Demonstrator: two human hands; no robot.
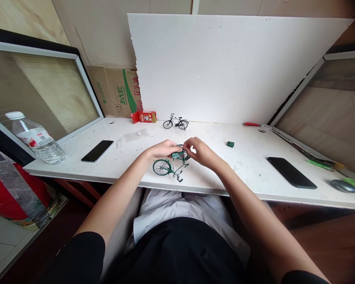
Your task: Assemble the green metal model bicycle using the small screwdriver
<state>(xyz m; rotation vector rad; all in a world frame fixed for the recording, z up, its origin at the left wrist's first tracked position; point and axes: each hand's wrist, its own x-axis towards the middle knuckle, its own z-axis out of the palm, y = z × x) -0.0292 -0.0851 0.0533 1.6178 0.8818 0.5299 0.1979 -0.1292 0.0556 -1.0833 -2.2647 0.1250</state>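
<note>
A small green model bicycle (pixel 173 165) is held tilted over the front part of the white table, one wheel toward the left and the other between my hands. My left hand (pixel 165 149) grips it from the left, thumb and fingers closed near the far wheel. From the right, my right hand (pixel 198 150) has its thumb and index finger pinched at the same wheel; my fingers partly cover that end. A black model bicycle (pixel 176 122) stands upright farther back. To the right lies a small green block (pixel 230 144).
Two dark phones (pixel 97 151) (pixel 292 172) lie left and right on the white table (pixel 248 184). A water bottle (pixel 37 138) stands at the left edge. Behind are a red box (pixel 148 116), a clear bag (pixel 136 135) and a cardboard box (pixel 115 92). A mouse (pixel 344 186) sits far right.
</note>
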